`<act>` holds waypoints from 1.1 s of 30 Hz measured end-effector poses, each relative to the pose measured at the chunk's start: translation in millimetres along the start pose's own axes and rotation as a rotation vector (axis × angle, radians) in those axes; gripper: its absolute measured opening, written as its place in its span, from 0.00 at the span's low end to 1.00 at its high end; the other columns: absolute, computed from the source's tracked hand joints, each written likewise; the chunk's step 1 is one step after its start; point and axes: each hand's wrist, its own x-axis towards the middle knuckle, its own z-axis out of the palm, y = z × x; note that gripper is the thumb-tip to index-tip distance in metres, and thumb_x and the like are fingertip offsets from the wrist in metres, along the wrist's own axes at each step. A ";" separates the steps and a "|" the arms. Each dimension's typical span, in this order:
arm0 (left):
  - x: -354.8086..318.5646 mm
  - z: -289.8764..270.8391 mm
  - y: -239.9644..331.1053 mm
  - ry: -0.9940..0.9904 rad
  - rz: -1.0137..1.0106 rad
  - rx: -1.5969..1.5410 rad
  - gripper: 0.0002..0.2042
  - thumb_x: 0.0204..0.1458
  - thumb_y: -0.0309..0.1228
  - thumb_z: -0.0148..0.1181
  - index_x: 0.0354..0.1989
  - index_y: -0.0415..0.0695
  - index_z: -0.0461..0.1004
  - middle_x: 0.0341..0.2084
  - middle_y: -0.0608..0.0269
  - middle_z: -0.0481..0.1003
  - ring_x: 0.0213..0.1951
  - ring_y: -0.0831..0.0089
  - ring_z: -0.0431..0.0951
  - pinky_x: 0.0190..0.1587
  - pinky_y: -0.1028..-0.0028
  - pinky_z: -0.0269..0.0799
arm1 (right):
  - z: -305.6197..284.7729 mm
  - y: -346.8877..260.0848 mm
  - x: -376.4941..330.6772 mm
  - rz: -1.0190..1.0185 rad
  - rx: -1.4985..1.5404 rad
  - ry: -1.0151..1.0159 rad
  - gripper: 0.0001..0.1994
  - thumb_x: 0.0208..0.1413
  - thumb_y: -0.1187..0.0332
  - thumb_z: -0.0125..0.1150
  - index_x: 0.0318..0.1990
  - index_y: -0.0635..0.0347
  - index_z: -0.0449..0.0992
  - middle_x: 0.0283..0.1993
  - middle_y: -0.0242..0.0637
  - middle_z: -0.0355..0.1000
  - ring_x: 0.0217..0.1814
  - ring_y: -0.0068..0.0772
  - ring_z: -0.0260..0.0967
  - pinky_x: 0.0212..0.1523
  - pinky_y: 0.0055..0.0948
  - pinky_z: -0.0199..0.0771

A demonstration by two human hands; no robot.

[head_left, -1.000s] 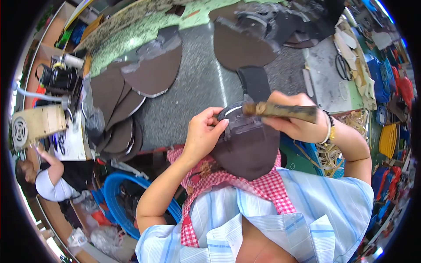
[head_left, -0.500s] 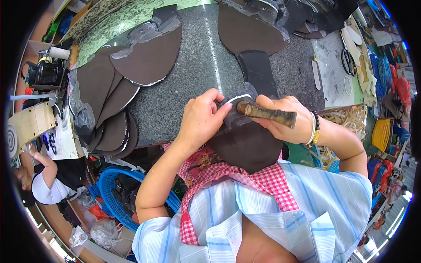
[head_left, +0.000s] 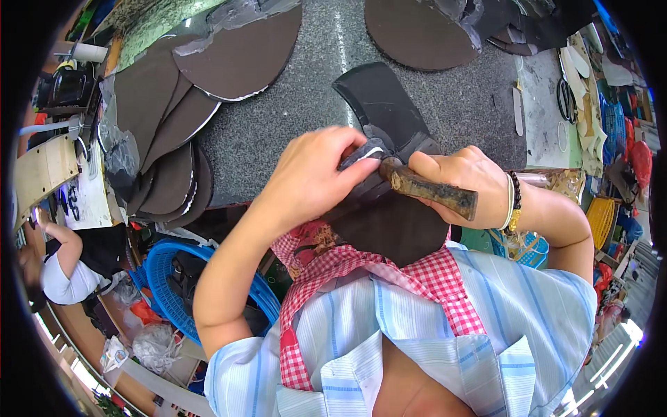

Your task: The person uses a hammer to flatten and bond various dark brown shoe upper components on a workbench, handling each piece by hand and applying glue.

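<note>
Brown panel, a single piece, lies over my checked apron at the near edge of the counter, between my hands. To my left, one large blue basket holds dark pieces, too jumbled to count; one smaller blue basket stands near my right forearm, with pale strips at it. My left fingers are pinched on the panel's grey, white-lined upper end; my right fingers wrap one worn wooden tool, whose far end meets that spot. Just beyond lies one black piece.
</note>
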 end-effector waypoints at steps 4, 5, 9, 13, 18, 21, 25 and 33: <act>26.5 3.8 -5.5 0.076 0.131 0.086 0.08 0.49 0.28 0.63 0.34 0.37 0.79 0.27 0.53 0.78 0.27 0.59 0.78 0.32 0.67 0.72 | -7.3 -6.0 4.1 -0.024 0.012 -0.079 0.16 0.48 0.70 0.61 0.42 0.61 0.63 0.28 0.46 0.73 0.28 0.54 0.76 0.25 0.47 0.74; 24.2 5.9 -7.0 0.130 0.213 0.080 0.05 0.48 0.25 0.62 0.32 0.36 0.79 0.27 0.53 0.77 0.28 0.57 0.79 0.33 0.67 0.72 | -7.4 -8.4 3.1 -0.003 -0.015 -0.092 0.15 0.49 0.70 0.60 0.41 0.62 0.62 0.27 0.45 0.72 0.28 0.52 0.76 0.25 0.47 0.73; 21.9 7.4 -11.5 0.166 0.288 0.083 0.05 0.48 0.22 0.62 0.33 0.37 0.79 0.27 0.54 0.77 0.29 0.58 0.79 0.34 0.66 0.73 | 0.7 -0.1 -1.0 -0.029 0.045 -0.029 0.17 0.48 0.69 0.61 0.42 0.62 0.62 0.27 0.45 0.72 0.27 0.53 0.75 0.25 0.47 0.73; 32.4 -3.2 -12.6 0.072 0.290 0.096 0.06 0.47 0.21 0.64 0.34 0.39 0.80 0.28 0.57 0.78 0.30 0.60 0.79 0.35 0.67 0.74 | -1.8 2.9 0.2 -0.039 0.058 -0.026 0.18 0.48 0.69 0.63 0.43 0.61 0.62 0.27 0.45 0.72 0.28 0.53 0.75 0.25 0.46 0.73; 27.3 0.9 -29.9 0.139 0.501 0.191 0.07 0.44 0.23 0.67 0.34 0.43 0.82 0.30 0.62 0.78 0.32 0.64 0.78 0.36 0.69 0.75 | 0.6 6.6 0.0 -0.010 0.130 -0.007 0.16 0.52 0.68 0.63 0.44 0.60 0.64 0.27 0.46 0.72 0.28 0.54 0.74 0.25 0.45 0.73; 23.6 6.5 -35.6 0.237 0.560 0.207 0.09 0.42 0.24 0.69 0.34 0.45 0.83 0.29 0.65 0.78 0.32 0.66 0.78 0.36 0.69 0.74 | 8.5 20.1 3.5 -0.033 0.217 0.124 0.11 0.60 0.63 0.61 0.41 0.60 0.68 0.22 0.47 0.70 0.26 0.55 0.73 0.24 0.46 0.71; 21.5 8.4 -39.3 0.297 0.621 0.274 0.10 0.40 0.25 0.70 0.34 0.47 0.83 0.29 0.66 0.77 0.32 0.66 0.77 0.35 0.68 0.74 | 1.7 17.5 8.1 0.100 0.178 0.145 0.10 0.60 0.64 0.60 0.41 0.59 0.70 0.19 0.46 0.68 0.24 0.55 0.72 0.24 0.46 0.71; 21.1 8.3 -44.6 0.319 0.725 0.410 0.14 0.37 0.24 0.69 0.37 0.48 0.82 0.32 0.68 0.77 0.32 0.67 0.77 0.33 0.68 0.74 | -8.2 21.7 16.2 -0.085 0.077 0.176 0.09 0.60 0.65 0.60 0.44 0.58 0.73 0.22 0.45 0.70 0.25 0.55 0.72 0.26 0.49 0.72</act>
